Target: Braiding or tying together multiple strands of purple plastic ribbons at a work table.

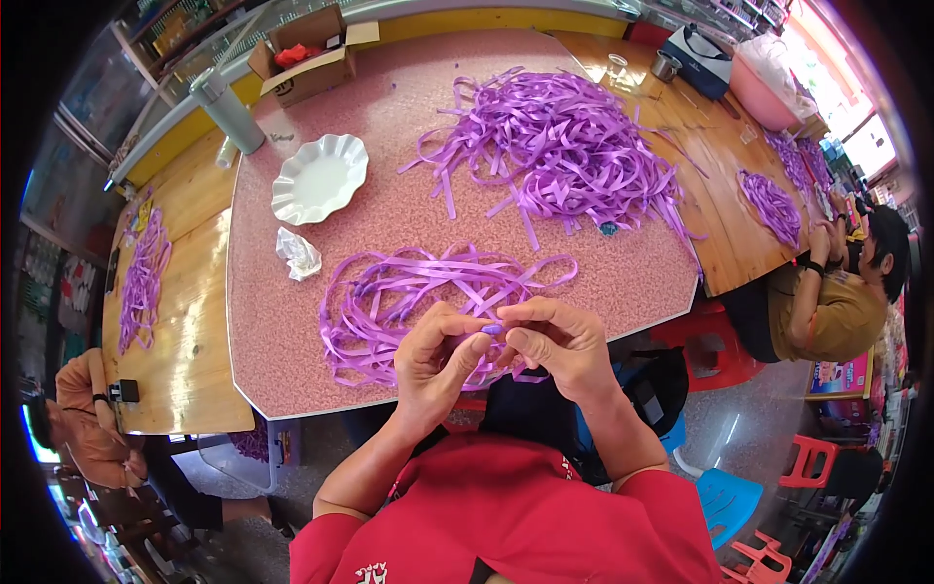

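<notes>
Both my hands meet over the near edge of the pink speckled table. Between the fingertips sits a small purple plastic piece, with purple ribbon hanging below it. My left hand pinches this piece from the left, thumb and index finger together. From the other side my right hand pinches at it too, though its exact hold is partly hidden by the fingers. Just beyond them lies a loose pile of looped purple ribbons, with darker purple bits among the strands.
A big heap of purple ribbons covers the far right. At the left stand a white scalloped dish, crumpled white wrapping, a grey-green flask and an open cardboard box. Other people sit at wooden tables on both sides.
</notes>
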A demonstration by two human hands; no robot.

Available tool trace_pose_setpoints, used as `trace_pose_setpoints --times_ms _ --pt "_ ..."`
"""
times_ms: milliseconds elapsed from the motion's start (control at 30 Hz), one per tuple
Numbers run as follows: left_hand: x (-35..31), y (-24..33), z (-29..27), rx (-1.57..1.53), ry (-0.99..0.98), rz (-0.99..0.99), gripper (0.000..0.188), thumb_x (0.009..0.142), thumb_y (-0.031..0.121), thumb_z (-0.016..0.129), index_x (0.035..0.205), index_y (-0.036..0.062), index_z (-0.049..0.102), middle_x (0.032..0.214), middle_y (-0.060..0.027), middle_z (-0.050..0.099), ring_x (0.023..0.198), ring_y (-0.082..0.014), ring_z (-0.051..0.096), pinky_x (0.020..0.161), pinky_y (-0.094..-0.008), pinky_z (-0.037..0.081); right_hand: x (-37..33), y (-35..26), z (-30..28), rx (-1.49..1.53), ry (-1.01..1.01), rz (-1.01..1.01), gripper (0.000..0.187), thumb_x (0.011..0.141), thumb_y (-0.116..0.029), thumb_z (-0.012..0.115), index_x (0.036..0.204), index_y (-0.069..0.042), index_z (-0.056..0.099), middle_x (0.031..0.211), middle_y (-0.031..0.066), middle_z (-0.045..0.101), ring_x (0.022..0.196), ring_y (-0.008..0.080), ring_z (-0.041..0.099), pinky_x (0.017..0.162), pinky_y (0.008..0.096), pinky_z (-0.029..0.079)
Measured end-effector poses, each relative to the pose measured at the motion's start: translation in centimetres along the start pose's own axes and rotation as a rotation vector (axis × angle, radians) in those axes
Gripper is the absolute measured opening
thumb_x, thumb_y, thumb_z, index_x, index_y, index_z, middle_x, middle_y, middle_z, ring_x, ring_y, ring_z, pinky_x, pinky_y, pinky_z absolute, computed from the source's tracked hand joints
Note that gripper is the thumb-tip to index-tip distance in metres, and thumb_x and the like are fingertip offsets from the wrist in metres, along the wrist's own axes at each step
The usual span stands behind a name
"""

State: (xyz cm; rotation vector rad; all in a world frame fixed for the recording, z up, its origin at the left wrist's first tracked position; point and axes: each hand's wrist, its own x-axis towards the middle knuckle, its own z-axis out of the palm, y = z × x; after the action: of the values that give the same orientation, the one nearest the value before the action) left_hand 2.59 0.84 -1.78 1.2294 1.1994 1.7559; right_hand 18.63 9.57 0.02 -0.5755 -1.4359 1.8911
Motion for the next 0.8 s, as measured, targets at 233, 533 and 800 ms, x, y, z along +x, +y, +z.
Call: trace_pose_setpoints --times_ms 233,533,800 --pt "0.2 -0.5 -1.6 -0.107 0.219 -0.112 0.009 0.099 0.010 0.061 0.103 0.0027 0.064 0.081 0.0026 0.055 0.071 -0.0048 0.047 0.062 -0.0209 0.038 1.5 -0.6 -1.9 -0.121 0.085 -0.109 0.018 0.094 -0.003 0.066 0.111 0.002 0.069 0.092 0.0088 0.068 0.066 0.0094 0.060 0.067 0.0248 0.056" --pt "-0.3 -3.2 -10.7 0.209 0.619 -0.083 0.022 0.095 0.009 0.065 0.116 -0.0002 0.064 0.110 -0.0066 0.062 0.105 -0.0154 0.057 0.096 -0.0298 0.043 6.4 -0.5 -11.3 -0.381 0.549 -0.312 0.018 0.095 -0.007 0.066 0.110 0.002 0.070 0.095 0.0055 0.070 0.079 0.0088 0.063 0.071 0.0216 0.051" --pt "-1.3 -3.4 -11.2 0.675 0.637 0.038 0.038 0.097 0.013 0.059 0.133 -0.0019 0.057 0.153 -0.0180 0.038 0.143 -0.0310 0.033 0.116 -0.0430 0.026 12.0 0.5 -17.4 -0.990 0.623 -0.366 0.019 0.089 -0.014 0.071 0.103 -0.001 0.073 0.088 0.0075 0.072 0.075 0.0125 0.064 0.068 0.0264 0.050"
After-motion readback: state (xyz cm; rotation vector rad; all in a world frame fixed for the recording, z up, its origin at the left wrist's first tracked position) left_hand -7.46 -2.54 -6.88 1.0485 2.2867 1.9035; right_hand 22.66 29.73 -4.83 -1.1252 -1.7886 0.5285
